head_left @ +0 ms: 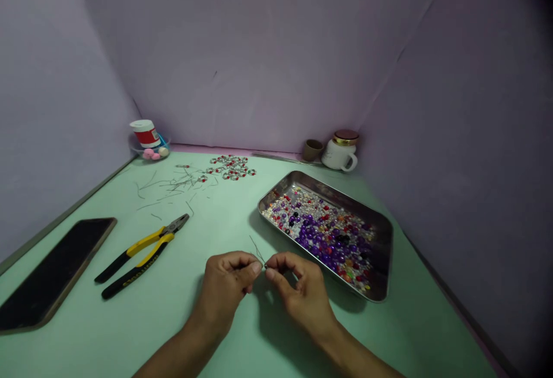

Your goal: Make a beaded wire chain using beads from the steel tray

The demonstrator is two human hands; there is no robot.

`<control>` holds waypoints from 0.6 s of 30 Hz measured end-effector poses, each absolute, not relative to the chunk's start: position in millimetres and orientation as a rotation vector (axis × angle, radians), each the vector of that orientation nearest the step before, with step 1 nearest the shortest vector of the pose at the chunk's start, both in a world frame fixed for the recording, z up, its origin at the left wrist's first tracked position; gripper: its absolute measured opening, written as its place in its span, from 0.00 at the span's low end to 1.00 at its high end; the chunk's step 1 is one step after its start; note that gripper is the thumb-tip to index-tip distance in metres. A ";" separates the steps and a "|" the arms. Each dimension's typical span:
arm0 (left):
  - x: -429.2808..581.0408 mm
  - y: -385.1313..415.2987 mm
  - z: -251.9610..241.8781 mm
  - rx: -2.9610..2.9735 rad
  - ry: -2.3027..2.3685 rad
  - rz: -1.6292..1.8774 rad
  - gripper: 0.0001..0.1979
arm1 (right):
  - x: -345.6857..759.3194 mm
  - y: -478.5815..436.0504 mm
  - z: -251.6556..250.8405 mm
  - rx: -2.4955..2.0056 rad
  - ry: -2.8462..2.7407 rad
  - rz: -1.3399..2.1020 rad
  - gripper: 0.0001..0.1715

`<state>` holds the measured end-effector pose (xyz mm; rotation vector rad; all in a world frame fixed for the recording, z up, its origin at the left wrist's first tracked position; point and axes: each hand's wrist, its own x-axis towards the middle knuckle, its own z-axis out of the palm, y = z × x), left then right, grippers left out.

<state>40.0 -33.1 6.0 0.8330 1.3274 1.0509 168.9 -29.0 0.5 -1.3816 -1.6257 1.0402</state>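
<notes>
My left hand (231,280) is closed, thumb against the fingers, pinching a thin wire (256,246) whose two ends stick up and away from me. Close against it, my right hand (298,283) pinches a tiny dark piece at the wire's lower end, perhaps a bead, too small to make out. Both hands are above the green tabletop. Right of them lies a metal tray (280,181) of mixed beads (317,234), mostly purple, with red, clear and black ones. Pliers (147,251) with yellow and black handles lie open to the left.
A phone (56,274) lies at the left edge. Farther back are loose wire pieces (177,184) and a heap of small red-beaded rings (231,167). A bowl with a white-and-red tub (146,133), a brown cup (311,150) and a lidded white mug (339,154) stand by the wall.
</notes>
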 end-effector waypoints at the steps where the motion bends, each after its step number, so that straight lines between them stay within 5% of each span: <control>1: 40.1 -33.0 6.5 0.792 1.309 1.054 0.06 | 168.4 -29.4 1.7 -1.378 -1.603 1.061 0.07; 10: 38.0 -28.2 8.4 0.735 1.272 1.056 0.07 | 169.5 -26.6 10.3 -1.303 -1.496 1.339 0.06; 18: 42.3 -31.3 1.5 0.715 1.075 1.097 0.04 | 170.3 -29.4 7.9 -1.310 -1.602 1.155 0.07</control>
